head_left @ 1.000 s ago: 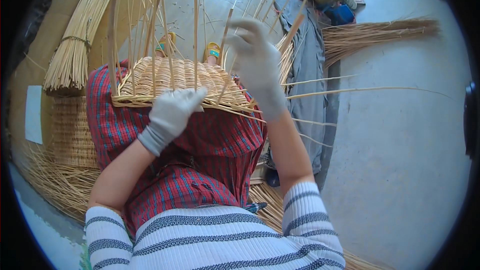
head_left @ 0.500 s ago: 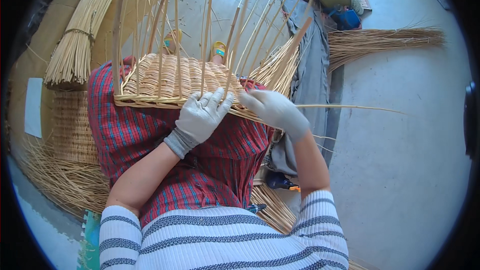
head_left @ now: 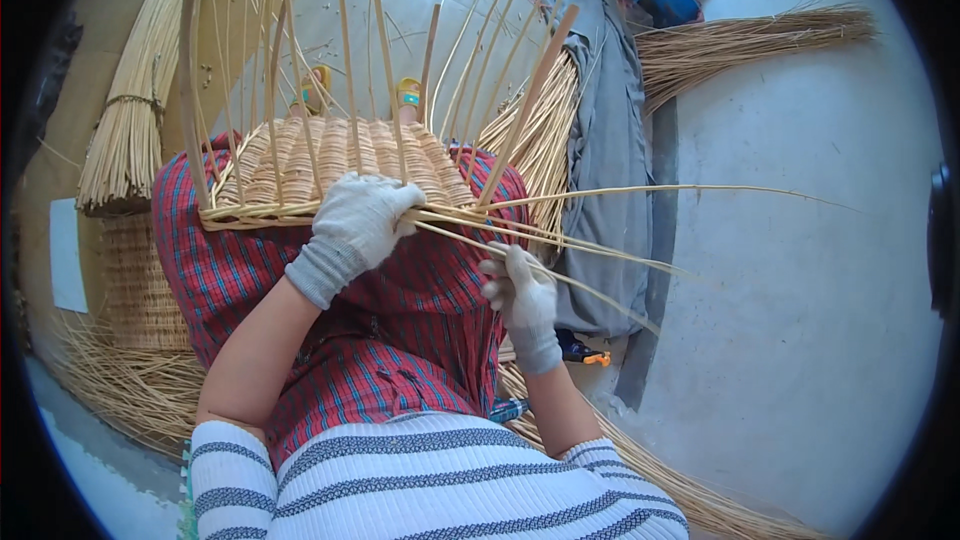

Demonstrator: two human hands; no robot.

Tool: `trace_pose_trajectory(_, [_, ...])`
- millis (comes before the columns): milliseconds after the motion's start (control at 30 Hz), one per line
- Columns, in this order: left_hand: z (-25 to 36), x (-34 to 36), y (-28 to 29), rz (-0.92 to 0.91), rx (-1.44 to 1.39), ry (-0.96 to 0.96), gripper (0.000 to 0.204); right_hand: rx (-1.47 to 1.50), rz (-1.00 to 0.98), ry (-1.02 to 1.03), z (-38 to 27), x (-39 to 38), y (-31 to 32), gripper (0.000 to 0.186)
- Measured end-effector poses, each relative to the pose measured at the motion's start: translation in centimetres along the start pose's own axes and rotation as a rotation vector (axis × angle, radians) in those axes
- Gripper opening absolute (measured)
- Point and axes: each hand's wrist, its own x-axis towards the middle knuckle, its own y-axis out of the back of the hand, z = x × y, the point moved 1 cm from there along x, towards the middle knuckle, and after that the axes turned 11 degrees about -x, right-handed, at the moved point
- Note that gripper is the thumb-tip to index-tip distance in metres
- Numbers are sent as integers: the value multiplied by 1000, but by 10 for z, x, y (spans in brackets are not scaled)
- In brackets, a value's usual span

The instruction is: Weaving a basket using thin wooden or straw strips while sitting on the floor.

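Note:
A half-woven wicker basket (head_left: 335, 145) lies across my lap, its woven base showing and long upright stakes rising from its edges. My left hand (head_left: 365, 215), in a white glove with a grey cuff, is closed over the basket's near edge, fingertips hidden. Several loose wicker rods stick out to the right from beside that hand. The lowest wicker rod (head_left: 590, 290) runs past the thumb of my gloved right hand (head_left: 525, 300), whose fingers are curled and seem to pinch it. A thick flat stake (head_left: 530, 105) leans at the basket's right corner.
Red checked cloth (head_left: 240, 270) covers my lap. Bundles of rods lie at the far left (head_left: 130, 130), right of my knee (head_left: 545, 150) and far right (head_left: 750, 45). Grey cloth (head_left: 610, 160) hangs at the right. A woven basket (head_left: 145, 285) stands at left.
My right hand has come away from the basket's edge, down toward me. My left hand has shifted slightly left and turned over the edge. More loose rods now show at the right.

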Motion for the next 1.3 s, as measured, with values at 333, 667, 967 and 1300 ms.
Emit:
trace_pose_trajectory(333, [3, 7, 3, -156, 7, 124, 21, -573, 615, 926, -134, 61, -50, 84])
trace_pose_trajectory(667, [39, -19, -35, 335, 283, -12, 50, -879, 36, 1019, -177, 106, -171, 25])
trace_pose_trajectory(967, [28, -2, -67, 312, 244, -221, 36, -568, -97, 616, -171, 155, -150, 34])
trace_pose_trajectory(1300, [35, 16, -42, 212, 60, -26, 14, -384, -216, 58, -87, 60, -9, 36])
